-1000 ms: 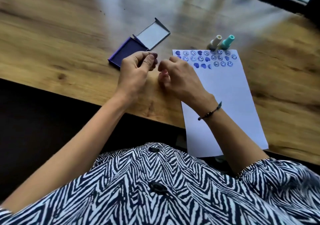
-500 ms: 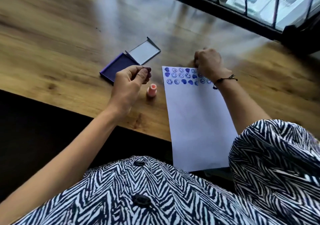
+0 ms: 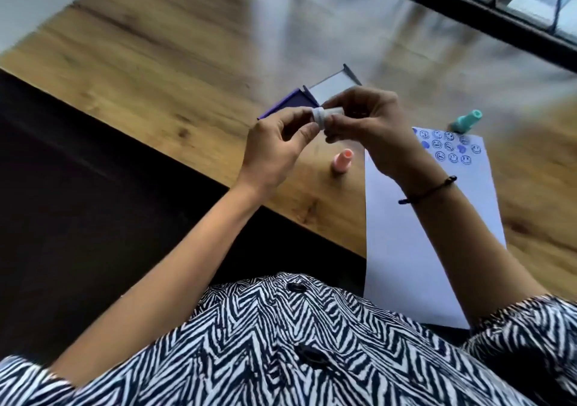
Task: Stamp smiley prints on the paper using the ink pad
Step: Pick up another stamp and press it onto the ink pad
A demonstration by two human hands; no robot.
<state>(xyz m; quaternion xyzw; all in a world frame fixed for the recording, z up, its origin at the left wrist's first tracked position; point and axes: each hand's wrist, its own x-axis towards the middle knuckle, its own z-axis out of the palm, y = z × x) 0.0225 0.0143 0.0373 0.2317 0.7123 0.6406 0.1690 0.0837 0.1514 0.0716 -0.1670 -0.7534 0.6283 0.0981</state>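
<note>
Both hands are raised above the table and meet on a small white stamp point(image 3: 324, 116). My right hand point(image 3: 371, 128) grips its body, and the fingertips of my left hand point(image 3: 278, 146) pinch its cap end. Behind them lies the open purple ink pad point(image 3: 288, 101), its clear lid point(image 3: 331, 85) folded back, partly hidden by the fingers. The white paper point(image 3: 402, 249) lies to the right, with several blue smiley prints point(image 3: 449, 148) at its top. A pink stamp point(image 3: 342, 160) stands left of the paper. A teal stamp point(image 3: 466, 120) stands beyond the paper's top edge.
The wooden table point(image 3: 175, 71) has its front edge running diagonally from upper left to lower right, with dark floor point(image 3: 78, 218) beyond it. A black window railing point(image 3: 468, 9) crosses the top right. My zebra-striped shirt point(image 3: 281, 343) fills the bottom.
My right hand took the white stamp from beyond the paper's top and came back to the middle. My left hand rose to meet it. The pink stamp now stands on the table.
</note>
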